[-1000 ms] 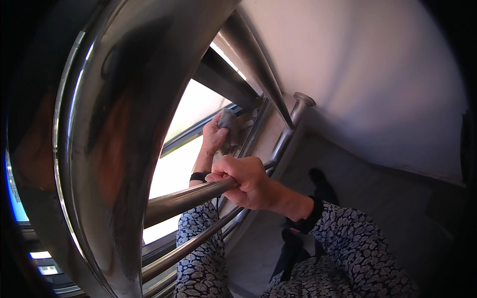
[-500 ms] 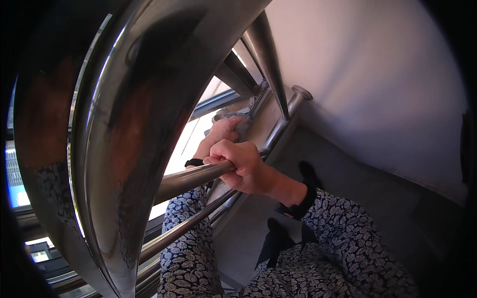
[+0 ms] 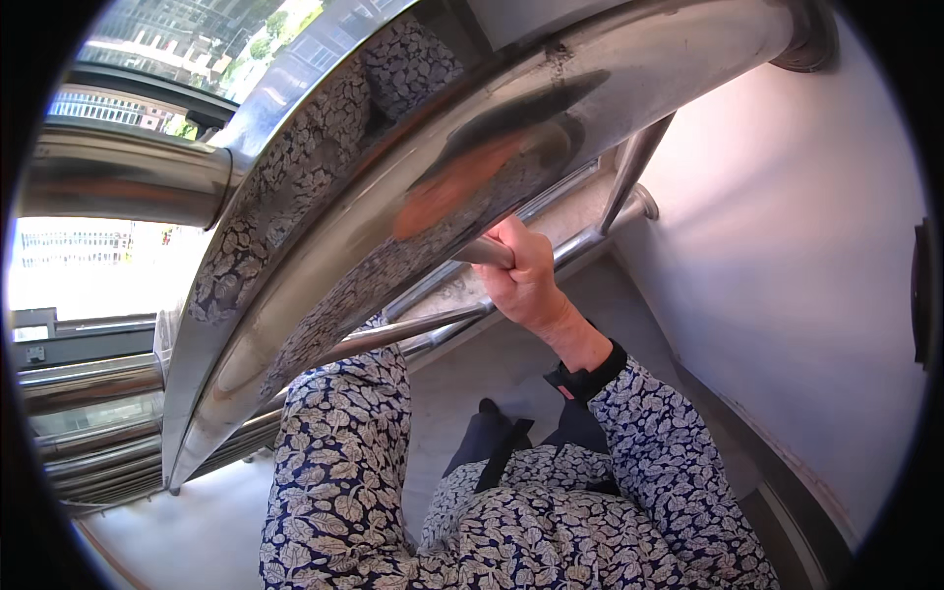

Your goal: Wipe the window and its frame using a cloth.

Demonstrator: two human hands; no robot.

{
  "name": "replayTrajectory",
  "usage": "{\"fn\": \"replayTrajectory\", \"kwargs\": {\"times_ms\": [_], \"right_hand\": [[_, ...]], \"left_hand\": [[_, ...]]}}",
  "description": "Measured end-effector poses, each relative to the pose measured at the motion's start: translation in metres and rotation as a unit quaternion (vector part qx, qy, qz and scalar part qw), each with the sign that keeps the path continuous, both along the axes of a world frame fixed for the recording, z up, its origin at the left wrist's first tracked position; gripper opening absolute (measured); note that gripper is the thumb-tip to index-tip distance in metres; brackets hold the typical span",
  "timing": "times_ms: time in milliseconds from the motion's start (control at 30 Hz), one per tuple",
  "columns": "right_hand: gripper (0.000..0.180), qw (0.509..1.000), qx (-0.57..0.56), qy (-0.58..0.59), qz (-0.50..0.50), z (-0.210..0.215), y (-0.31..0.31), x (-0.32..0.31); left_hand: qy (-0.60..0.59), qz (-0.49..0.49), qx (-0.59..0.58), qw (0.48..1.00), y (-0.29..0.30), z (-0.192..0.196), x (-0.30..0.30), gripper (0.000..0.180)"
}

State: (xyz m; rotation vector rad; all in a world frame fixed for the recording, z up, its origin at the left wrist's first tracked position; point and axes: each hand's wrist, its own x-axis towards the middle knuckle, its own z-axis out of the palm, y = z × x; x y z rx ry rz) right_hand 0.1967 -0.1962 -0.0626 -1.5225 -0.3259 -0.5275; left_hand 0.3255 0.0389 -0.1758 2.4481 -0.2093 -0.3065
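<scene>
My right hand (image 3: 531,282) is wrapped round a slim horizontal metal bar (image 3: 484,253) of a stainless steel railing, close to the bar's middle stretch. A dark band circles that wrist. Over the bar arches the railing's thick polished top handrail (image 3: 649,84), which mirrors the patterned clothing. From the lower left my left sleeve (image 3: 339,442), navy with pale leaves, reaches up and passes behind the handrail. The left hand is hidden there, and so is anything it holds. Below my right hand runs a lower metal bar (image 3: 413,326).
A pale wall (image 3: 777,246) rises on the right, where the handrail ends at a round flange (image 3: 806,44). A slanted post (image 3: 639,167) joins a low rail by the wall. Windows (image 3: 177,49) and outdoor buildings show at the upper left. My legs (image 3: 492,438) are below on a grey floor (image 3: 433,472).
The view has shifted, showing more handrail and window. My left hand, earlier seen beyond the bar with a grey cloth, is now hidden behind the handrail. My right hand still grips the bar.
</scene>
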Motion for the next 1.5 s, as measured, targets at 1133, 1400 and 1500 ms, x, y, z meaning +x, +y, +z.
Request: {"fn": "replayTrajectory", "kwargs": {"times_ms": [1133, 1400, 1500], "right_hand": [[0.017, 0.997, 0.005, 0.034, 0.073, 0.014, 0.002, -0.006], [0.007, 0.997, -0.015, 0.047, 0.051, 0.015, -0.005, -0.009], [0.011, 0.989, -0.066, 0.112, 0.062, 0.007, -0.003, -0.003]], "left_hand": [[-0.004, 0.108, 0.017, 0.994, -0.004, 0.016, -0.064, 0.040], [0.003, 0.127, 0.002, 0.992, 0.012, 0.021, -0.092, 0.039], [0.004, 0.126, -0.007, 0.992, 0.020, 0.017, -0.096, 0.039]]}}
